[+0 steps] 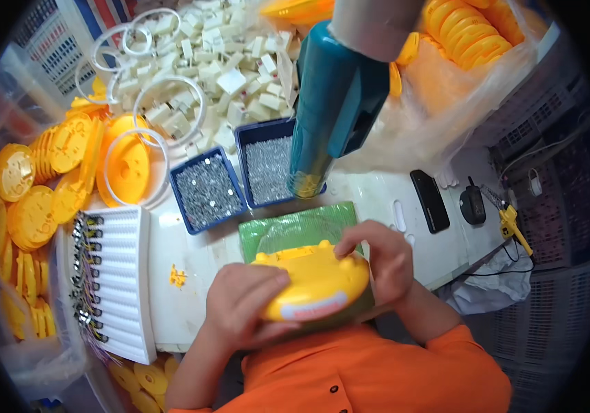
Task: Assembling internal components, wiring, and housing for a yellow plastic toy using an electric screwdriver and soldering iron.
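Note:
A rounded yellow plastic housing [319, 281] with a pale label strip along its near side is held tilted in front of my body. My left hand [243, 299] is closed round its left side, with the thumb lying over the top. At its upper right edge my right hand [386, 265] has bent fingers pressed against the housing, and the palm side is partly hidden. Beneath and beyond the housing lies a green padded mat [302, 226] wrapped in clear film. A teal power screwdriver [336, 103] hangs just beyond the mat, touched by neither hand.
Two blue trays, a left one [207, 191] and a right one [267, 168], hold small metal parts. White plastic parts [233, 82] heap behind them. Yellow discs [33, 213] pile at the left by a white ribbed tray [126, 282] of wired parts. A black phone [430, 201] lies right.

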Demonstrator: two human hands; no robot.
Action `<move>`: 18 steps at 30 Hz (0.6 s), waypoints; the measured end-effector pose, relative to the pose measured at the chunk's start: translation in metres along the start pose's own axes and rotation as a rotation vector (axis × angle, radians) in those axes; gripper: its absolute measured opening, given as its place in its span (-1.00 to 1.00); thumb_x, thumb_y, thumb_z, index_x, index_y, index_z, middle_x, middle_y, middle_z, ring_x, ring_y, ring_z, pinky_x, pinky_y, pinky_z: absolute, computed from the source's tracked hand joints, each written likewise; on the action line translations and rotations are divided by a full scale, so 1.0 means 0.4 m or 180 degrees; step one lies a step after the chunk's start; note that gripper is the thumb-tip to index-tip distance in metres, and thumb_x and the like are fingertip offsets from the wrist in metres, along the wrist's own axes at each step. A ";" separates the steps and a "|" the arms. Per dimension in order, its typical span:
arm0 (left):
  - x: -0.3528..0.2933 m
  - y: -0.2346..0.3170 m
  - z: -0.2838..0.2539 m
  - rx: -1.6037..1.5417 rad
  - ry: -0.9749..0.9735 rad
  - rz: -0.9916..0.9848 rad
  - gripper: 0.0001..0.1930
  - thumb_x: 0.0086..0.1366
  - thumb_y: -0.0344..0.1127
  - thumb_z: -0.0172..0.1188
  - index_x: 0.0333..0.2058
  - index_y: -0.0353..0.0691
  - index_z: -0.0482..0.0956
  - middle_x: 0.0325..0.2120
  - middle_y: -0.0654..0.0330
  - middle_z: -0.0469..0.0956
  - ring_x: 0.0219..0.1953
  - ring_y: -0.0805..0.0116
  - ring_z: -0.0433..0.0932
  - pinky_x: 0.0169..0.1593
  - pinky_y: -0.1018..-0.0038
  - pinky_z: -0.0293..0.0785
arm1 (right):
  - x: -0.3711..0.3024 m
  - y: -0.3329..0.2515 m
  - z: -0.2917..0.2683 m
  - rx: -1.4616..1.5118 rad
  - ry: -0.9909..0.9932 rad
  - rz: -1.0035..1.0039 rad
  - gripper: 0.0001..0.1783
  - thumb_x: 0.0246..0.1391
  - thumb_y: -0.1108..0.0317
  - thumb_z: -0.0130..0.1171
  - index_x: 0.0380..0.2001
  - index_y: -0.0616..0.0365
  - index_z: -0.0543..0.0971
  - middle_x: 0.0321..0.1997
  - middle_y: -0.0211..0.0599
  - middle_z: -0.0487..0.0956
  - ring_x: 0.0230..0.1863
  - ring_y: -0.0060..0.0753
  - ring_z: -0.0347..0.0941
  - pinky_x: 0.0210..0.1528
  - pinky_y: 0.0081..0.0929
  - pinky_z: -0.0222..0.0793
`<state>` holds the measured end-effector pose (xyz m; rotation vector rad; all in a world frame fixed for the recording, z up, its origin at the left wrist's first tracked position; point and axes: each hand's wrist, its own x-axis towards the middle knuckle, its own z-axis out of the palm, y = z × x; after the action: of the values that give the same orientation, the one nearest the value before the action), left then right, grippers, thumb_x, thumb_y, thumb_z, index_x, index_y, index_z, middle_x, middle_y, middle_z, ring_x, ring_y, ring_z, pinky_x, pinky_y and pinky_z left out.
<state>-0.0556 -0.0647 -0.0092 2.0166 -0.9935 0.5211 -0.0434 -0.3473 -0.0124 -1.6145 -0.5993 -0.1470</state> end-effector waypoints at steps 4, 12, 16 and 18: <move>-0.084 0.069 0.035 0.0139 -0.0437 0.0516 -0.71 0.25 -0.31 0.28 -0.04 -0.07 0.68 -0.10 0.27 0.66 -0.05 0.36 0.65 -0.08 0.43 0.50 | -0.012 0.026 -0.025 0.0237 0.0295 0.0352 -0.10 0.48 -0.30 -0.44 -0.02 0.41 0.57 -0.25 -0.02 0.60 -0.24 -0.20 0.57 -0.07 -0.28 0.47; -0.177 0.100 0.084 0.0161 -0.0546 0.0472 -0.74 0.25 -0.35 0.28 -0.07 0.03 0.67 -0.04 0.38 0.62 0.08 0.43 0.56 0.04 0.48 0.47 | -0.056 0.057 -0.014 0.0195 0.0319 0.0492 -0.11 0.47 -0.26 -0.41 -0.18 0.44 0.60 -0.28 -0.02 0.58 -0.26 -0.17 0.56 -0.11 -0.28 0.47; -0.177 0.096 0.088 0.0156 -0.0549 0.0553 -0.75 0.26 -0.35 0.27 -0.07 0.03 0.67 -0.04 0.39 0.63 0.07 0.43 0.57 0.05 0.46 0.47 | -0.065 0.055 -0.003 0.0181 0.0322 0.0528 -0.09 0.47 -0.28 -0.42 -0.21 0.44 0.61 -0.29 -0.03 0.57 -0.27 -0.17 0.56 -0.11 -0.28 0.47; -0.179 0.096 0.087 0.0160 -0.0518 0.0530 -0.74 0.27 -0.36 0.27 -0.07 0.04 0.67 -0.04 0.39 0.63 0.07 0.43 0.57 0.05 0.46 0.47 | -0.064 0.054 0.007 0.0478 0.0433 0.0504 -0.25 0.46 -0.18 -0.21 -0.22 0.41 0.61 -0.30 -0.06 0.57 -0.27 -0.20 0.55 -0.11 -0.31 0.47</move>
<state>-0.1290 -0.0739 -0.0574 2.0568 -1.2664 0.4796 -0.0561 -0.3524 -0.0433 -1.4862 -0.3673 -0.0913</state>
